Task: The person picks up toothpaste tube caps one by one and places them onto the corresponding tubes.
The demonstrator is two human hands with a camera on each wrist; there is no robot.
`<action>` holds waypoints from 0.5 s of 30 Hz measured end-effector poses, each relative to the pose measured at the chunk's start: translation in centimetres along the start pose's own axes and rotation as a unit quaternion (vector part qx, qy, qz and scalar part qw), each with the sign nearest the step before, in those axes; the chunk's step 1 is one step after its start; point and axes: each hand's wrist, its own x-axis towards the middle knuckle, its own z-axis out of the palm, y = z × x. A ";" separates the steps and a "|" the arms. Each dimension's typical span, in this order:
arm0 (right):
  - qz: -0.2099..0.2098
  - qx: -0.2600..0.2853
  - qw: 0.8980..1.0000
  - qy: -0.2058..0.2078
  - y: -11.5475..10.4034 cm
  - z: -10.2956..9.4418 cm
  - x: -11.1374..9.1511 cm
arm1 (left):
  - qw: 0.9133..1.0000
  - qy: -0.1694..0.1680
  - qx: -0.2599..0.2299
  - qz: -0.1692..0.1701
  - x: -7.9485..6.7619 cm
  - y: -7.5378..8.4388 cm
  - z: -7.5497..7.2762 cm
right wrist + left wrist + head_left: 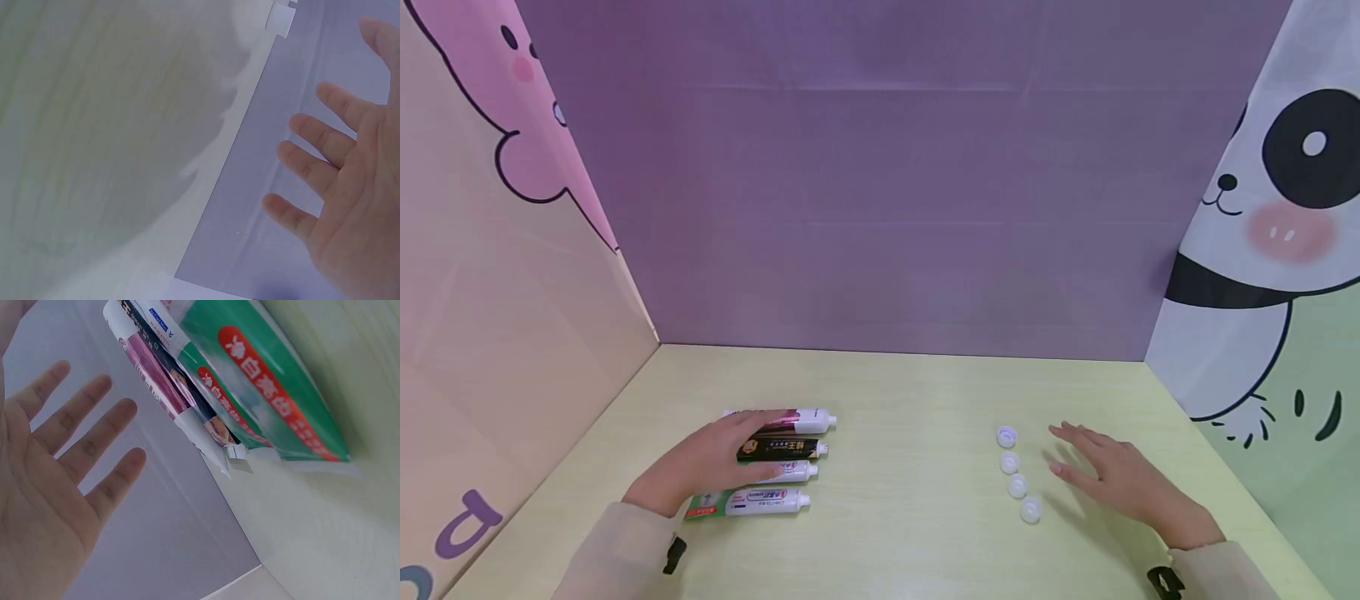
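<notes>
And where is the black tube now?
In the head view, the black tube lies left of centre, just below the maroon-and-white tube, partly hidden by the left hand.

4 uncapped tubes (778,450) lie approx. parallel, L of 4 wht caps (1018,486).

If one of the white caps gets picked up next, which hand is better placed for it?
Probably the right hand: it is open, its fingertips just beside the row of four white caps. The left hand is farther off, over the toothpaste tubes.
</notes>
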 end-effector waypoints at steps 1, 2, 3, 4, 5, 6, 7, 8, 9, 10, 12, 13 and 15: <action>-0.002 0.001 1.000 -0.001 0.0 0.1 0.0 | 1.000 -0.007 -0.009 -0.002 0.0 0.1 0.0; -0.003 0.000 1.000 -0.001 0.0 0.1 -0.1 | 1.000 -0.012 -0.014 -0.003 0.0 0.1 0.0; -0.003 0.001 1.000 -0.001 -0.1 0.2 -0.1 | 1.000 -0.016 -0.015 -0.002 0.0 0.1 0.0; -0.003 0.000 1.000 -0.002 -0.1 0.2 -0.1 | 1.000 -0.019 -0.015 -0.001 0.0 0.1 0.1; -0.003 0.002 1.000 -0.003 -0.2 0.3 -0.1 | 1.000 -0.022 -0.013 0.001 0.0 0.1 0.1; -0.002 0.005 1.000 -0.004 -0.3 0.3 -0.2 | 1.000 -0.025 -0.011 0.003 0.0 0.1 0.2; -0.001 0.009 1.000 -0.004 -0.4 0.2 -0.2 | 1.000 -0.026 -0.011 0.008 0.1 0.1 0.3; 0.000 0.013 1.000 -0.006 -0.6 0.2 -0.2 | 1.000 -0.025 -0.010 0.012 0.1 0.0 0.3; 0.000 0.019 1.000 -0.008 -0.7 0.2 -0.2 | 0.999 -0.025 -0.011 0.017 0.1 0.0 0.4; -0.001 0.025 1.000 -0.010 -0.9 0.2 -0.2 | 0.999 -0.026 -0.013 0.024 0.2 0.0 0.5; -0.004 0.033 0.999 -0.016 -1.2 0.1 -0.1 | 0.999 -0.027 -0.018 0.038 0.2 0.0 0.5; -0.005 0.034 0.999 -0.017 -1.4 0.1 -0.1 | 0.998 -0.030 -0.019 0.043 0.3 0.0 0.5; -0.009 0.032 0.999 -0.019 -1.6 0.1 -0.1 | 0.998 -0.034 -0.025 0.049 0.3 0.1 0.6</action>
